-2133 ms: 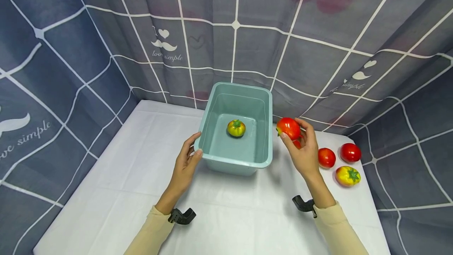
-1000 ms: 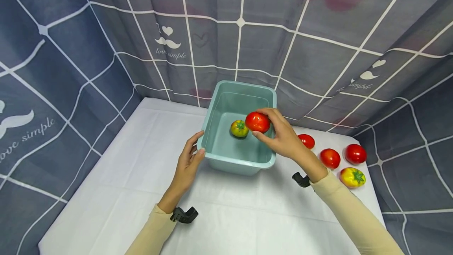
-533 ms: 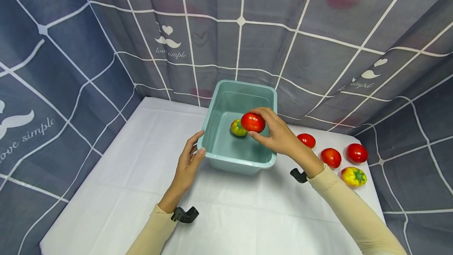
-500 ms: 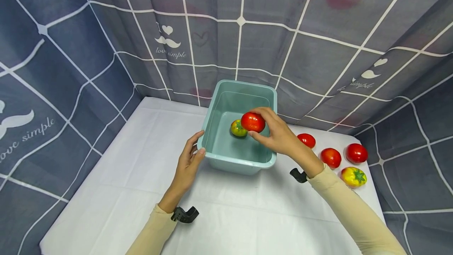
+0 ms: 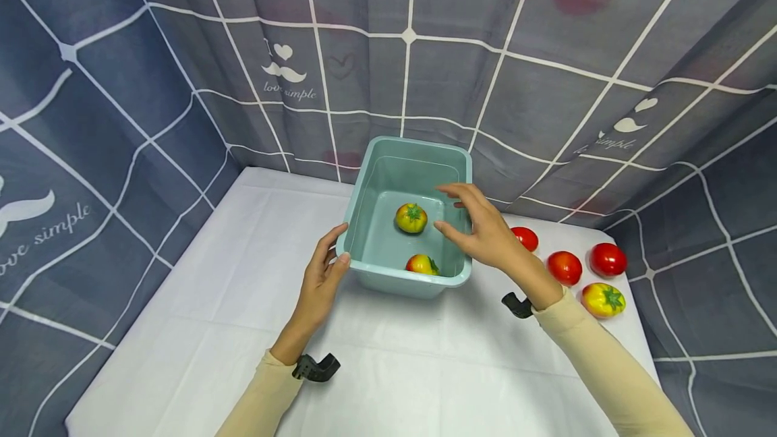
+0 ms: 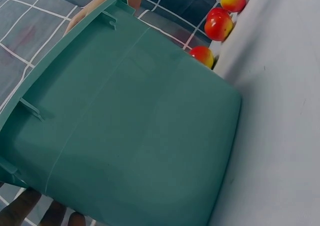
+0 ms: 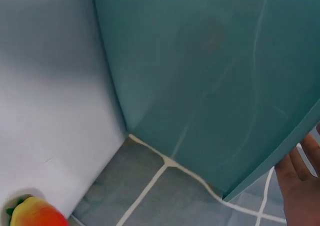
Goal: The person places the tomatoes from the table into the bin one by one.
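Observation:
A blue-green plastic basin (image 5: 358, 204) stands on the table, with two tomatoes inside. One yellow-green tomato (image 5: 411, 218) lies in the middle with its green calyx up; a red and yellow tomato (image 5: 421, 264) lies by the near wall, partly hidden by the rim. My left hand (image 5: 320, 275) grips the basin's near left rim, thumb and fingers at the corner. Over the basin's right side my right hand (image 5: 482, 231) hovers, thumb and fingers spread apart, holding nothing. In the right wrist view, that hand (image 7: 302, 186) shows beyond the basin's rim.
On the table's right lie several more tomatoes: a red tomato (image 5: 525, 238) behind the right wrist, another red tomato (image 5: 564, 268), a dark red tomato (image 5: 608, 259) and a yellow-red tomato (image 5: 603, 300). A grey checked curtain (image 5: 358, 73) rises behind the white-covered table (image 5: 243, 275).
My right hand carried a red tomato from the right into the space over the basin and let it go; it now lies by the near wall. My left hand stays on the rim.

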Action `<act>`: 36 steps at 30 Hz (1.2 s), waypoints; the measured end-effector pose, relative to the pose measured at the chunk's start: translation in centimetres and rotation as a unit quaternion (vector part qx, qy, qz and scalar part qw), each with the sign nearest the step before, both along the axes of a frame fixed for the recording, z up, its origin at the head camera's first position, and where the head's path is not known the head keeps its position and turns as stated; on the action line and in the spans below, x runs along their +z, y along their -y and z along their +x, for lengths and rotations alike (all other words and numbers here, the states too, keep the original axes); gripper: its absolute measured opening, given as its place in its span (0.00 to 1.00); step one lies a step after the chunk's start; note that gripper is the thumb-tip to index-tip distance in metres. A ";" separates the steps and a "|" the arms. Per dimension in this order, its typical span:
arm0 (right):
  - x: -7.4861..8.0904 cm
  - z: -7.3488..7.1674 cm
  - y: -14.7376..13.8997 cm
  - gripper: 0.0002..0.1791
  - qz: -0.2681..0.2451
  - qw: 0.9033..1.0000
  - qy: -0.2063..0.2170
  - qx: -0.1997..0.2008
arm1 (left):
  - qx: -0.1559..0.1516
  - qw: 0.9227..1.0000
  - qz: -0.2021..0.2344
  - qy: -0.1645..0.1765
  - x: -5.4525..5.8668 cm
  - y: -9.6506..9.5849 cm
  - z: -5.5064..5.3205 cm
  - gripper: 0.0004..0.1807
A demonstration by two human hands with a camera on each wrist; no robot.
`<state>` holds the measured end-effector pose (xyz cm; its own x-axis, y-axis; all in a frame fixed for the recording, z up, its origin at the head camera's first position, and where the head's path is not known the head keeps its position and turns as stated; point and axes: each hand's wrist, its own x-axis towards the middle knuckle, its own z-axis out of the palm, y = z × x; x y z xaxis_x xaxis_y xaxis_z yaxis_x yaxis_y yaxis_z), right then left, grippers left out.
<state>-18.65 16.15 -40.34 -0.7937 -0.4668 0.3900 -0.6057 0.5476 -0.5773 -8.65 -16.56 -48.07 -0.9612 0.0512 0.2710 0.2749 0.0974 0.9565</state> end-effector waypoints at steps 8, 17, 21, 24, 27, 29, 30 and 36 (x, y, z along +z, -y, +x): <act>-0.5 0.3 -2.2 0.31 -0.050 0.998 -0.028 -0.036 | 0.003 1.000 0.006 0.000 0.0 0.0 0.0 0.31; -2.6 1.3 -6.1 0.30 -0.080 0.989 -0.023 -0.122 | 0.000 1.000 0.013 -0.001 -0.1 0.0 -0.1 0.31; -4.1 2.4 -8.1 0.31 -0.103 0.981 -0.009 -0.165 | -0.001 1.000 0.010 -0.002 -0.1 0.0 0.0 0.31; -5.2 3.3 -9.7 0.31 -0.118 0.973 0.001 -0.199 | -0.002 1.000 0.010 -0.003 -0.1 -0.1 -0.1 0.31; -6.4 4.3 -11.2 0.31 -0.129 0.963 0.007 -0.235 | -0.001 1.000 0.011 -0.002 -0.1 -0.2 -0.2 0.31; -7.2 4.9 -12.3 0.31 -0.136 0.956 0.010 -0.260 | 0.001 1.000 0.009 -0.001 -0.1 -0.2 -0.2 0.31; -7.4 5.3 -12.7 0.31 -0.135 0.952 0.014 -0.273 | 0.003 1.000 0.008 -0.001 -0.1 -0.2 -0.2 0.31; -8.6 7.3 -15.4 0.31 -0.149 0.931 0.020 -0.332 | 0.010 1.000 0.002 0.002 0.0 -0.2 -0.1 0.31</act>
<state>-11.33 31.55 -48.94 -0.8853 0.2568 0.3878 -0.1654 0.6054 -0.7786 -8.75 -16.33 -48.08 -0.9630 0.0312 0.2675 0.2693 0.0980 0.9581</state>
